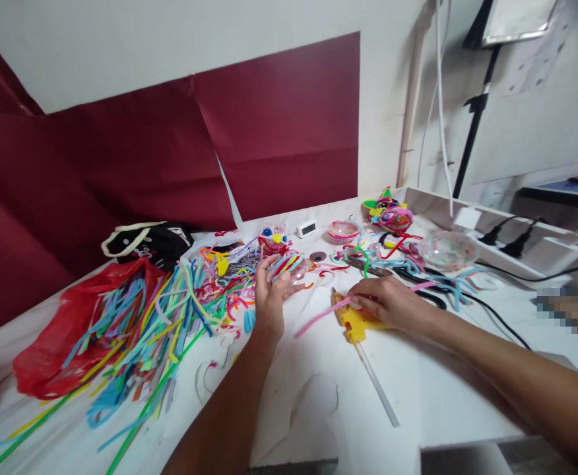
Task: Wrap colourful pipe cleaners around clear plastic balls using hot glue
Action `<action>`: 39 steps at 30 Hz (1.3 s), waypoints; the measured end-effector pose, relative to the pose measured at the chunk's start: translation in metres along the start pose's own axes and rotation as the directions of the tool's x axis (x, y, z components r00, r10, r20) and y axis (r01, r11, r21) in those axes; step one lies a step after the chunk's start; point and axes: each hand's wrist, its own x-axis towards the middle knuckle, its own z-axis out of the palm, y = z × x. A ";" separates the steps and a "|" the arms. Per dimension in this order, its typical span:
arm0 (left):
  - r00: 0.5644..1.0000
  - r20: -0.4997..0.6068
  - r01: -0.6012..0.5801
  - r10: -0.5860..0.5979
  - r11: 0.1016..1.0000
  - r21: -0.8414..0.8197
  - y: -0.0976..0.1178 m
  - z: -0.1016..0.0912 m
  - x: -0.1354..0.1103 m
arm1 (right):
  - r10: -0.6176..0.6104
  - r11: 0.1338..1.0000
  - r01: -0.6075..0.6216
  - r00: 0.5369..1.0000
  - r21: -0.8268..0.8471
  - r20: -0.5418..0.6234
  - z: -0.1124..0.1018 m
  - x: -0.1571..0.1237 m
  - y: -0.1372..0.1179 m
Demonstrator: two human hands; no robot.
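In the head view, the left hand [270,297] curls part-way round a striped clear piece [289,265], thumb on the near side and fingers behind; how firmly it grips cannot be told. The right hand [386,302] pinches a pink stem [319,319] between closed thumb and fingertips. The stem's loose end runs from those fingertips toward the left wrist, apart from the striped clear piece; a pink length also shows behind the right knuckles.

Directly below the right fingers lies a yellow glue gun [353,324], its glue stick [379,386] pointing toward the person. Its nozzle sits just beside the pinching fingertips, so if it is hot, a small dip of the hand could burn skin or singe the stem. The black cable [507,321] beyond the right wrist could drag the gun if the forearm snagged it, assuming it belongs to it.

Left of the left fingers, the stem pile [180,310] spreads close by, and stray ends could catch on the striped clear piece. Too tight a squeeze there could shift its stripes, and too loose a one could let the rounded shell roll.
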 end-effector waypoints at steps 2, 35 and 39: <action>1.000 0.000 0.004 -0.004 1.000 -0.006 0.000 0.000 0.001 | -0.039 0.999 0.039 0.997 0.008 0.067 0.000 -0.003 -0.012; 1.000 -0.005 -0.029 0.029 0.999 0.043 0.001 -0.001 0.002 | 0.236 0.914 -0.321 0.919 0.250 0.317 0.027 0.008 -0.074; 1.000 0.027 0.012 -0.013 0.999 0.050 0.003 0.002 -0.002 | 0.112 0.993 -0.109 0.988 -0.036 0.107 0.008 0.000 -0.045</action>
